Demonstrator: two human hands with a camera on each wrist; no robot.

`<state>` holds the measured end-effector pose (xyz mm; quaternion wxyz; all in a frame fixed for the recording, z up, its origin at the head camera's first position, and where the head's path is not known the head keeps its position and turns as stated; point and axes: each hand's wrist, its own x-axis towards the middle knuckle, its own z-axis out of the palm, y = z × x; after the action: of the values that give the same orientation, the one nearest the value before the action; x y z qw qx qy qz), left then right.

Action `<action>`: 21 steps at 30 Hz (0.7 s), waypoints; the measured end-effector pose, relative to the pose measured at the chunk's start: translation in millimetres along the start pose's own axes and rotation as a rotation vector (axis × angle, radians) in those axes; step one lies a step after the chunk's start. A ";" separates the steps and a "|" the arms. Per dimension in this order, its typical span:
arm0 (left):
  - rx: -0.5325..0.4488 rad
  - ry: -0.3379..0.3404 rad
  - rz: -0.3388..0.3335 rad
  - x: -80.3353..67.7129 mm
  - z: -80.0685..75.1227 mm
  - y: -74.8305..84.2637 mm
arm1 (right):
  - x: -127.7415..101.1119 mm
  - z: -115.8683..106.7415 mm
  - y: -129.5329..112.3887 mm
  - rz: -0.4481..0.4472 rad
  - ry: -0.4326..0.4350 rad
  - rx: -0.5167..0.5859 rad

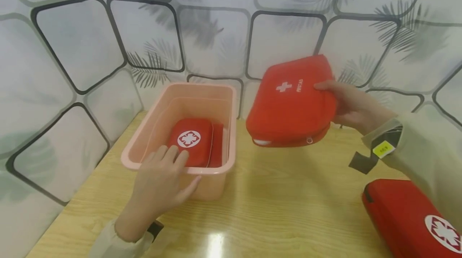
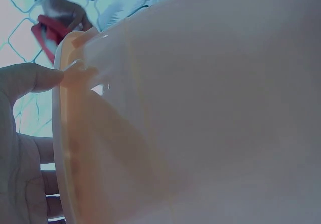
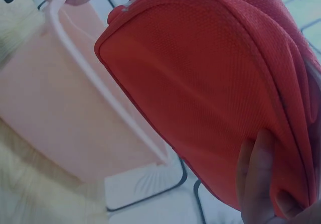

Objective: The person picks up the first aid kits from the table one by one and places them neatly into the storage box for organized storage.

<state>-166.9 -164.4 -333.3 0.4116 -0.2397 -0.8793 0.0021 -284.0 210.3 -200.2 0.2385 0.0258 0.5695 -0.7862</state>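
Observation:
A pink plastic bin (image 1: 199,87) stands on the wooden table with a small red first-aid case (image 1: 193,139) lying inside it. My left hand (image 1: 164,175) holds the bin's near rim, with fingers over the edge and the thumb on the outer wall. The left wrist view is filled by the bin wall (image 2: 200,108), with my thumb (image 2: 30,78) at the rim. My right hand (image 1: 343,103) grips a larger red first-aid pouch (image 1: 288,105) by its right side, in the air just right of the bin. In the right wrist view my fingers (image 3: 256,184) curl under the pouch (image 3: 200,83).
A third red first-aid case (image 1: 404,214) lies at the table's near right corner. A patterned wall (image 1: 216,29) closes off the back and left side. Bare wooden table (image 1: 288,202) spreads in front of the bin.

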 end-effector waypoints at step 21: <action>0.000 0.029 0.006 0.4 1.3 0.5 | 49.3 110.5 -9.9 -0.016 -0.090 0.013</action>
<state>-167.8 -163.5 -334.0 0.4242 -0.2424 -0.8725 0.0001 -306.1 95.3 -168.2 0.2573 -0.0128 0.5535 -0.7920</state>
